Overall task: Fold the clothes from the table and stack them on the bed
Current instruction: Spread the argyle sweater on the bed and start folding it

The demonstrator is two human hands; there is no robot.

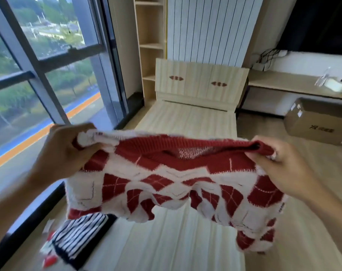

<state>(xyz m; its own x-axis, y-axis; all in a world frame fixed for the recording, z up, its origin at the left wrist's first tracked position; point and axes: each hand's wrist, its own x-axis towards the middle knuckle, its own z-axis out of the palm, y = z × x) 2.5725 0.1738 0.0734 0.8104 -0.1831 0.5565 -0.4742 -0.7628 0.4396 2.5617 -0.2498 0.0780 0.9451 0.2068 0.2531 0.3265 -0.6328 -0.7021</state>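
Both hands, left hand (66,151) and right hand (283,167), grip the red-and-white sweater (166,184) stretched between them above the bed (185,118); the box (318,122) lettering is unreadable.

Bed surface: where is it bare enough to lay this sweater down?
The bed is bare from the headboard down its middle and right side. Only the near left corner is crowded, by the striped garment. Both hands, left and right, hold the red-and-white sweater above it.
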